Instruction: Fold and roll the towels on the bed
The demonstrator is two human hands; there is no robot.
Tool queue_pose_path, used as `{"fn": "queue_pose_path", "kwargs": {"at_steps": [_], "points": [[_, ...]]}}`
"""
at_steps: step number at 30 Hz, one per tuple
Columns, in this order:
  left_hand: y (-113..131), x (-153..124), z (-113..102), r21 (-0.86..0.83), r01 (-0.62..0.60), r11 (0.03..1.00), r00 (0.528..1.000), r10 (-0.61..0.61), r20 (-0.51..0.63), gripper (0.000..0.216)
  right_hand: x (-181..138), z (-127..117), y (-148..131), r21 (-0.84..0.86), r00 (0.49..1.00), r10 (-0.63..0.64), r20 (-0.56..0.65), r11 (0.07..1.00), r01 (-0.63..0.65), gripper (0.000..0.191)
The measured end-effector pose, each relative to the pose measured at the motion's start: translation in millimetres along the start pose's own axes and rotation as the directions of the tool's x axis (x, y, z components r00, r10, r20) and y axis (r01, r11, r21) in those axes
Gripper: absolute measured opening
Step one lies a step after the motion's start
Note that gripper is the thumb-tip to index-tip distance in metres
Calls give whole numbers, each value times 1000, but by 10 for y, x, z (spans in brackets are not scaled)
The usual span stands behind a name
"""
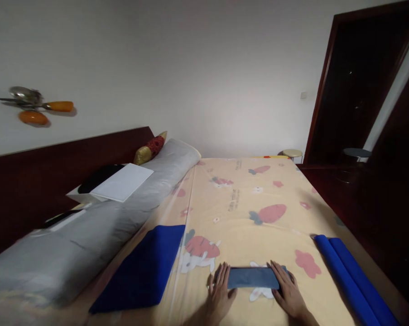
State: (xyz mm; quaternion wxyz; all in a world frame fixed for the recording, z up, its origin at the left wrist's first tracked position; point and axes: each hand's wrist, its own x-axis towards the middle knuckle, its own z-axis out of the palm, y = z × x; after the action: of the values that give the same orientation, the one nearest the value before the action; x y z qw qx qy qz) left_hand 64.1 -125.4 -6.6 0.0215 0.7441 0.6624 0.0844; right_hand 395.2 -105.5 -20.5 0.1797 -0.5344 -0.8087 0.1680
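A narrow, blue-grey strip that looks like folded cloth (253, 278) lies crosswise on the patterned bed sheet (231, 244), close in front of me. My left hand (220, 292) rests on its left end, fingers stretched forward and the thumb out to the side. On the right end lies my right hand (287, 290), its fingers also extended over the strip. Both palms face down, and the strip's middle shows between them. What is under the fingers is hidden.
A flat dark blue cloth (145, 267) lies left, and a rolled or folded blue one (352, 276) along the right edge. A long grey pillow (98, 226) bears a white box lid (122, 182) by the headboard (55, 158). Stools (292, 153) stand beyond the bed.
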Motion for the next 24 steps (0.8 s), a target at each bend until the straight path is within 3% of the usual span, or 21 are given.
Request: {"fn": "queue_pose_path", "kwargs": {"at_steps": [6,13,20,24], "points": [[-148,233,45,-33,-24,999,999,25,32,64,216,-115,123,45,990,30,136,998,-36,72],[-340,200,127,45,-60,997,995,63,-79,59,146,-473,-13,79,988,92,122,992,-102,64],[-127,219,84,50,91,995,991,-86,-98,55,530,-1279,-355,146,996,56,63,987,-64,49],[173,252,162,-68,138,988,990,-138,3,49,679,-1889,-716,183,1000,-22,-1,983,22,35]]}}
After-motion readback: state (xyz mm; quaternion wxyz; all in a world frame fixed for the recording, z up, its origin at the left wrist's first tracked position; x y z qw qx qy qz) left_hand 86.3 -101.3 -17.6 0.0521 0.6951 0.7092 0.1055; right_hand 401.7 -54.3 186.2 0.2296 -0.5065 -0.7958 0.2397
